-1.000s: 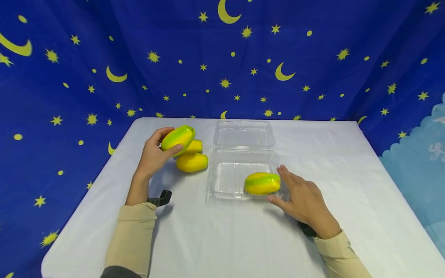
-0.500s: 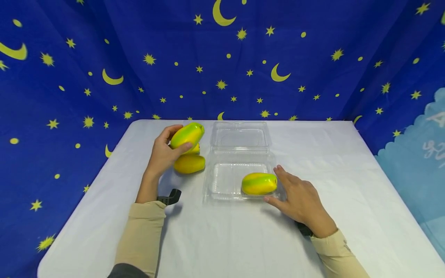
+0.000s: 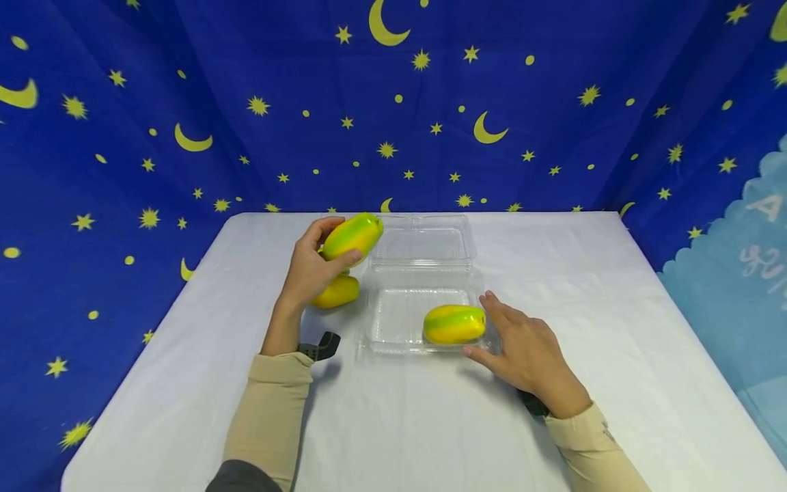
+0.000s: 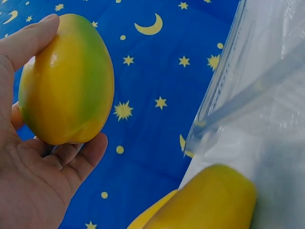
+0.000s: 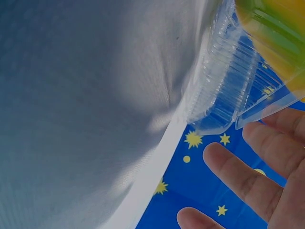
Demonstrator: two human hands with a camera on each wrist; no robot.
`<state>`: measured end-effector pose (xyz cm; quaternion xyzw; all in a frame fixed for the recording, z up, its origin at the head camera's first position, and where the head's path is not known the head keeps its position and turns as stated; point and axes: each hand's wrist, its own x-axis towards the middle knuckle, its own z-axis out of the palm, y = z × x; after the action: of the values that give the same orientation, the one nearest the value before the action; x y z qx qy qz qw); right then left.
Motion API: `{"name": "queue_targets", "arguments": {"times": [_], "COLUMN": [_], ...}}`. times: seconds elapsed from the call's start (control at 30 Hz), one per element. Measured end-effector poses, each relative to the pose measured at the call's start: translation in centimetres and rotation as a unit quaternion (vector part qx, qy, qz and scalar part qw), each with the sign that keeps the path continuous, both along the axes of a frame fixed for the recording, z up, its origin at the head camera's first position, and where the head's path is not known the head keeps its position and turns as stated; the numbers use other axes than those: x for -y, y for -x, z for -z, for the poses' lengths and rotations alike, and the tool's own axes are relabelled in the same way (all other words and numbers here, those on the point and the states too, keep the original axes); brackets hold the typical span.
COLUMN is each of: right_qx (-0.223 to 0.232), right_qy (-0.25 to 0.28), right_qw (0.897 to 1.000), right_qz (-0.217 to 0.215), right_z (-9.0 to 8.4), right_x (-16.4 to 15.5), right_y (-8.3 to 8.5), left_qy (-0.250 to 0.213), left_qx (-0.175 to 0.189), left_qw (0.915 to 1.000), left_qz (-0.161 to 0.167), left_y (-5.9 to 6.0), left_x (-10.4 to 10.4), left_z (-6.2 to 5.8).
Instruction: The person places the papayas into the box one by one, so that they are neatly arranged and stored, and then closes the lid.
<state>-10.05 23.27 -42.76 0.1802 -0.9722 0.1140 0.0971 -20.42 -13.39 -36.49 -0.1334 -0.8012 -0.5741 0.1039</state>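
Above the tray's (image 3: 369, 328) lid, left grip (image 3: 310, 270) grasping mango (image 3: 352, 236) has shifted right.

I'm seeing my head camera looking down over the whole surface (image 3: 430, 424), while both wrist cameras are sitting close, sharing the clear container (image 3: 424, 301).

The left hand (image 3: 310, 270) covers most of a mango (image 3: 335, 291) lying on the worktop (image 3: 393, 424); only its lower end shows, and whether another sits behind the fingers can't be told. In the left wrist view that fruit (image 4: 209, 200) is blurred and cut by the bottom edge. In the right wrist view the boxed mango (image 5: 279, 33) is cropped at the top corner, the right hand (image 5: 257, 176) shows fingers only, and whether they touch the box (image 5: 224, 90) is unclear.
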Motion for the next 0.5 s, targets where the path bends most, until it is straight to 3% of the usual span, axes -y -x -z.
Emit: {"name": "queue_targets", "arguments": {"times": [0.5], "right_qx": [-0.005], "right_qy": [-0.004], "right_qw": [1.000], "right_qz": [-0.005], "right_z": [-0.2], "right_x": [0.1], "right_y": [0.0], "left_qy": [-0.042], "left_qx": [-0.009], "left_qw": [0.9973], "left_qz": [0.060], "left_y": [-0.8], "left_x": [-4.2], "left_z": [-0.6]}}
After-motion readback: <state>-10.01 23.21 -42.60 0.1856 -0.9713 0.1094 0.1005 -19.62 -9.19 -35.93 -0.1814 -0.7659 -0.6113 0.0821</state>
